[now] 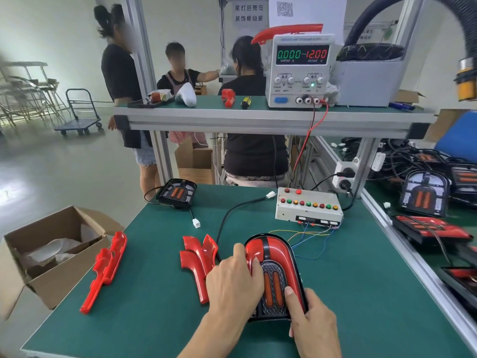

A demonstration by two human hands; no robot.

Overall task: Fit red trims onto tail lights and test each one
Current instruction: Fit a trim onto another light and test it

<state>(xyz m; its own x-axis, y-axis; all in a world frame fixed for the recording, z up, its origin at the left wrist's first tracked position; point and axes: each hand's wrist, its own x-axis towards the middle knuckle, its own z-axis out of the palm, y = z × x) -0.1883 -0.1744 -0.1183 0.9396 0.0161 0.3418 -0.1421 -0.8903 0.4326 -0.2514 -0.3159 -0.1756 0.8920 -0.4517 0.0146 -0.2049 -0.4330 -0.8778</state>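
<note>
Trim seating on the tail light, near front edge of the bench.

The tail light [275, 277] lies face up on the green bench [361, 293] close to its front edge, right of centre, with red trims [281, 251] already over its upper arch. The left hand [232, 277] presses its fingers down on the left trim; the right hand [312, 319] grips the lower right rim, thumb on the lens face. Judged step: pressing the trims home. Next move calls for mating the loose white connector [271, 194], lying towards the rear edge, and operating the test box [308, 208] at the rear right. Spare trims [198, 262] lie just left of the light.
</note>
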